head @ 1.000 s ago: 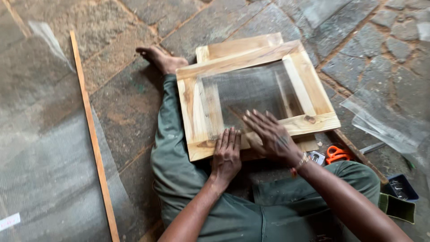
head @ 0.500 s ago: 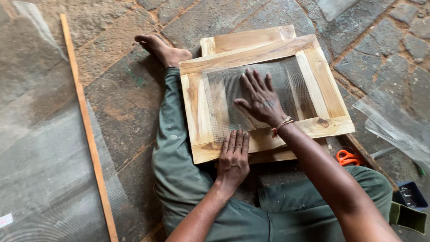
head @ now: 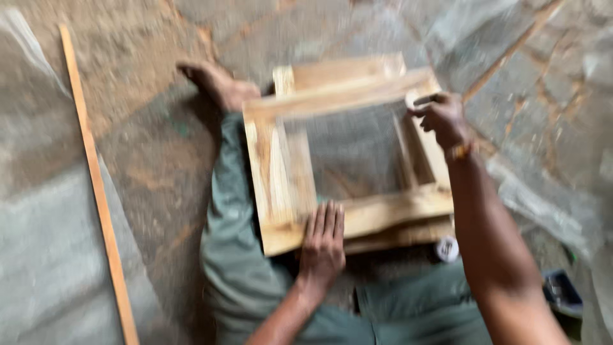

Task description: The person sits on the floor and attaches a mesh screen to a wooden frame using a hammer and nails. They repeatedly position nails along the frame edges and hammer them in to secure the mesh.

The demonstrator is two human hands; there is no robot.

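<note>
My left hand (head: pixel 322 239) is lying flat, grip wide, on the wooden frame (head: pixel 281 185); my right hand (head: pixel 444 118) is pinching its far corner.

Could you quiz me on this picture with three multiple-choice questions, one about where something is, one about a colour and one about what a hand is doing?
1. Where does the long thin wooden strip lie?
A. On the stone floor, left of the person's leg
B. Across the frame
C. In the right hand

2. What colour are the person's trousers?
A. Red
B. Grey-green
C. White

3. What is the left hand doing?
A. Hanging in the air
B. Holding scissors
C. Lying flat on the near rail of the wooden frame

Answers:
1 A, the strip lies on the floor, apart from the frame.
2 B, the cloth over the leg is grey-green.
3 C, its fingers lie spread on the wood, while the right hand is at the far right corner.
</note>
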